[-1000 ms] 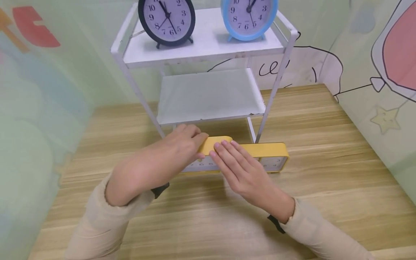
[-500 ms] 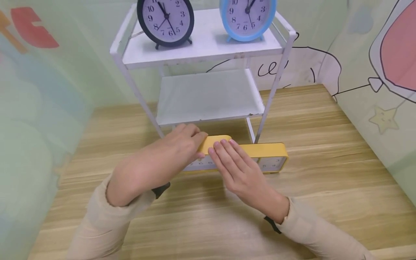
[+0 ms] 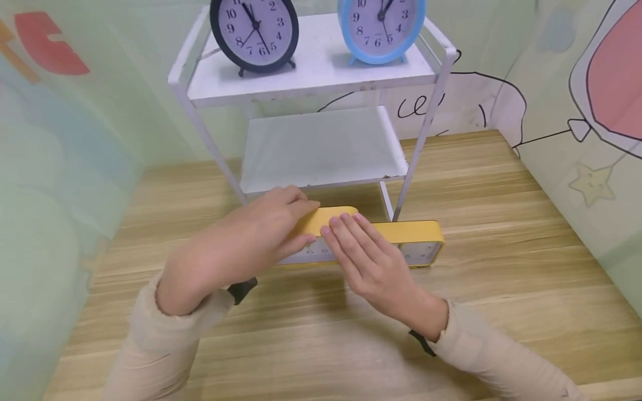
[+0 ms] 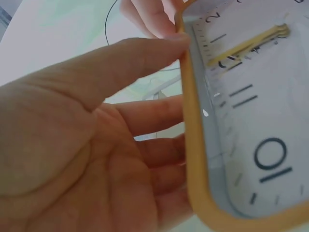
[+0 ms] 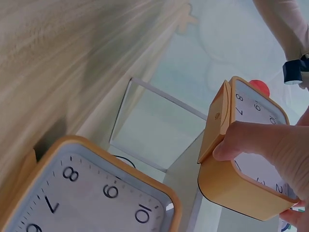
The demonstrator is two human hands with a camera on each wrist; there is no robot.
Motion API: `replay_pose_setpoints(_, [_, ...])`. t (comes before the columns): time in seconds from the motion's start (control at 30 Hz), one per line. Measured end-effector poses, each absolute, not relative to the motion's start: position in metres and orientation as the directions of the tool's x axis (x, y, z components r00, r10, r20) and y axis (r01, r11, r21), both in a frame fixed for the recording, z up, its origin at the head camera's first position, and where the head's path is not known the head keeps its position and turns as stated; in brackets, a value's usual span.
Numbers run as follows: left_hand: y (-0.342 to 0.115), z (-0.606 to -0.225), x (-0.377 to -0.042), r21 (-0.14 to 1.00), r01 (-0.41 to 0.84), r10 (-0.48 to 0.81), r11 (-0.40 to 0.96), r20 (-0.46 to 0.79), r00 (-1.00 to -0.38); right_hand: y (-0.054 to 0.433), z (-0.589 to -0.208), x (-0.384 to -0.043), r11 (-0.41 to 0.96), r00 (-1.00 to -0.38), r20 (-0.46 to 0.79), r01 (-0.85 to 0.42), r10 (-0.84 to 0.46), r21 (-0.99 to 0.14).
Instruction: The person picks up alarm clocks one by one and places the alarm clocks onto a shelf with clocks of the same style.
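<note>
A yellow-rimmed square alarm clock (image 3: 328, 220) is between both hands, its white face turned toward the person. My left hand (image 3: 266, 223) grips its left side; in the left wrist view the thumb lies at the front rim of the clock (image 4: 195, 145) and the fingers reach behind. My right hand (image 3: 373, 270) holds the other side, fingers laid together over the top edge in the head view. In the right wrist view its thumb presses the front of the clock (image 5: 236, 188). Just right of it, a second yellow clock (image 3: 413, 229) stands on the wooden table (image 3: 321, 345).
Behind the hands stands a white two-tier rack (image 3: 326, 150). On its top shelf are a round black alarm clock (image 3: 258, 36) at left and a light blue one (image 3: 381, 33) at right. Painted walls (image 3: 65, 156) enclose the table.
My left thumb has spread away from the index finger, and the left hand has shifted slightly left. The right hand and the held clock have barely moved.
</note>
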State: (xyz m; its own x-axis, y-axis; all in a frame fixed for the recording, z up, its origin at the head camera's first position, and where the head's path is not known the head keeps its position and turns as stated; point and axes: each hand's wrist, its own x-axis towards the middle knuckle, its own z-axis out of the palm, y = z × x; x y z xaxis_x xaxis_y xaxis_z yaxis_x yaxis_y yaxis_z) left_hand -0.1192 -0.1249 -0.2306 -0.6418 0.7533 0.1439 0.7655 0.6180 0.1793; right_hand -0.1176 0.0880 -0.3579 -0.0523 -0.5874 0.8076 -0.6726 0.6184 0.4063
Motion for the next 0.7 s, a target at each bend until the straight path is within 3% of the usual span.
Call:
replay_pose_setpoints(0.2, [-0.131, -0.226, -0.12, 0.256, 0.735, 0.713, 0.627, 0.19, -0.675, 0.089, -0.347, -0.121, 0.626, -0.046, 0.824, -0.674, -0.565, 0.392])
replay_pose_setpoints(0.3, [-0.135, -0.221, -0.121, 0.278, 0.725, 0.669, 0.63, 0.278, -0.689, 0.092, -0.338, -0.123, 0.634, -0.069, 0.823, -0.674, -0.564, 0.379])
replay_pose_setpoints(0.5, [-0.149, -0.214, -0.123, 0.203, 0.73, 0.507, 0.652, 0.6, -0.619, 0.099, -0.318, -0.137, 0.654, -0.092, 0.837, -0.672, -0.54, 0.348])
replay_pose_setpoints(0.7, [-0.163, -0.214, -0.124, 0.226, 0.683, 0.318, 0.695, 0.754, -0.574, 0.103, -0.298, -0.156, 0.673, -0.098, 0.865, -0.673, -0.492, 0.307])
